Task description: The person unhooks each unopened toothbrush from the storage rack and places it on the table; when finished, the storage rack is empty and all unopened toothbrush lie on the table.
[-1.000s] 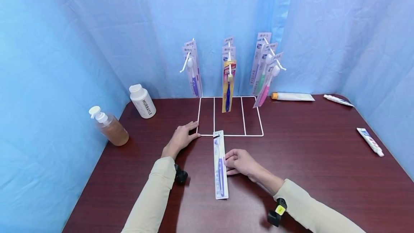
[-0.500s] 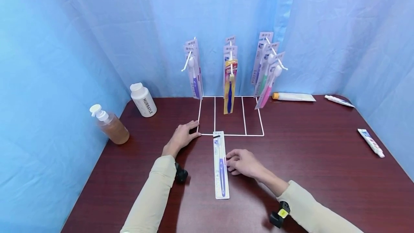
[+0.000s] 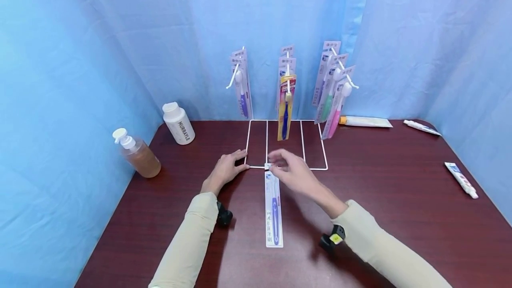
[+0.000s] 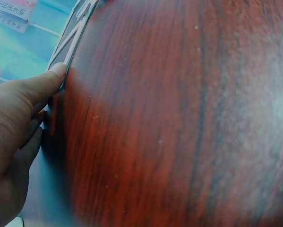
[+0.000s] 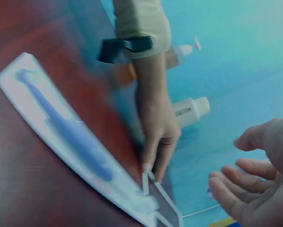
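Observation:
A packaged toothbrush (image 3: 274, 217) with a purple handle lies lengthwise on the dark wooden table. Over its top end hovers my right hand (image 3: 294, 172), fingers loosely bent and slightly blurred; in the right wrist view these fingers (image 5: 247, 175) are apart from the package and hold nothing. My left hand (image 3: 224, 172) rests at the front left corner of a white wire rack (image 3: 323, 146). Its thumb (image 4: 56, 71) touches the wire in the left wrist view, and the other fingers are partly hidden behind it.
Packaged toothbrushes hang from three white hooks: purple (image 3: 244, 103) left, a yellow pack (image 3: 286, 117) in the middle, pink (image 3: 335, 121) right. A white bottle (image 3: 181, 128) and pump bottle (image 3: 144, 159) stand left. Toothpaste tubes (image 3: 366, 122) lie right; blue curtains (image 3: 200, 12) surround the table.
My right hand has left the package's right edge and moved forward to above its top end. The package stays on the table; my left hand stays at the rack's corner.

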{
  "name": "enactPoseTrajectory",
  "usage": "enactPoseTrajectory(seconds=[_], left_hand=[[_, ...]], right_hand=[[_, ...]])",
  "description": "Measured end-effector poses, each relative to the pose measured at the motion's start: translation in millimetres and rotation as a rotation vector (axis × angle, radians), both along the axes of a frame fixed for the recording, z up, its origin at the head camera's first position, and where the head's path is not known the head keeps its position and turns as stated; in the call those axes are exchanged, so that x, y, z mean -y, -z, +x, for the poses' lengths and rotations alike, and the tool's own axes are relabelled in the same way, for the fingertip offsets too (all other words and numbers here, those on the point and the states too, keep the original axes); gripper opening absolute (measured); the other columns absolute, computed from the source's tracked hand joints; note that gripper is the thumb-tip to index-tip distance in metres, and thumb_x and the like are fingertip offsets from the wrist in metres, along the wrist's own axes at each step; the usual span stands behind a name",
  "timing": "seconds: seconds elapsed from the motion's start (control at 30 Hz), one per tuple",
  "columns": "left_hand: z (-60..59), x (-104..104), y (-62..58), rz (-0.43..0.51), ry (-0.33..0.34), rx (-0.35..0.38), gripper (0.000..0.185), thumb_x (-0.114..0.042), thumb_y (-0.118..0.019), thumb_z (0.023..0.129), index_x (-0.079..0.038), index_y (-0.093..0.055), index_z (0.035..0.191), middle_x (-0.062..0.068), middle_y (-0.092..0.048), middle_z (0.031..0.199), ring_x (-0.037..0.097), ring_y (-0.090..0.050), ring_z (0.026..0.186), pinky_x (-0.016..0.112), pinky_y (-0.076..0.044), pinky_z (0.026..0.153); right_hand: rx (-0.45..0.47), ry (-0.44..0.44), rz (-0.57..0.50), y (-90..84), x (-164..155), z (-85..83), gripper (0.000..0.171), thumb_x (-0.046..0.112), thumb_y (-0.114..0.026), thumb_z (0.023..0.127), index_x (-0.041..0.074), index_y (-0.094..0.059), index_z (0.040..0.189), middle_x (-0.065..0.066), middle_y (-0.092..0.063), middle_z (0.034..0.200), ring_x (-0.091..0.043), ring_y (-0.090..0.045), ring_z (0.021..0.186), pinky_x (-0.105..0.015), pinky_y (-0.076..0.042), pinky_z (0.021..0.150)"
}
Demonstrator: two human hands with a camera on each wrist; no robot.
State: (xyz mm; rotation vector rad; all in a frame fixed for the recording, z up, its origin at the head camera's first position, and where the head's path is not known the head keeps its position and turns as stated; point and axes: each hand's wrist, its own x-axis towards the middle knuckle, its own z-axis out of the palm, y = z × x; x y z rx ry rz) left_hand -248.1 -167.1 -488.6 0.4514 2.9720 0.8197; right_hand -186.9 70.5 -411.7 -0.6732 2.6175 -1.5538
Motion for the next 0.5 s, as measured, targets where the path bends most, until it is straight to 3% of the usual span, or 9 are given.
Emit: enactPoseTrajectory(seconds=[0.27, 0.5], left_hand=[[-1.4, 1, 0.4, 0.009, -0.010, -0.008, 0.054, -0.031, -0.068, 0.089, -0.014, -0.053, 0.138, 0.003, -0.051, 0.143, 0.019, -0.042, 0.137, 0.042, -0.035, 0.112], [-2.4, 0, 1.0, 0.019, 0.004, -0.001, 0.054, -0.030, -0.068, 0.089, -0.012, -0.053, 0.138, 0.005, -0.050, 0.144, 0.022, -0.042, 0.137, 0.043, -0.035, 0.112]], right_hand=[[-0.129, 0.014, -0.059, -12.3, 34, -39.1, 0.033, 0.009, -0.063, 0.091, 0.004, -0.057, 0.122, -0.013, -0.063, 0.114, -0.022, -0.062, 0.105, -0.033, -0.054, 0.090], [-0.164, 0.094, -0.069, -14.3, 63, -76.0, 0.039, 0.013, -0.062, 0.092, 0.001, -0.052, 0.128, -0.013, -0.060, 0.121, -0.023, -0.059, 0.112, -0.034, -0.051, 0.095]])
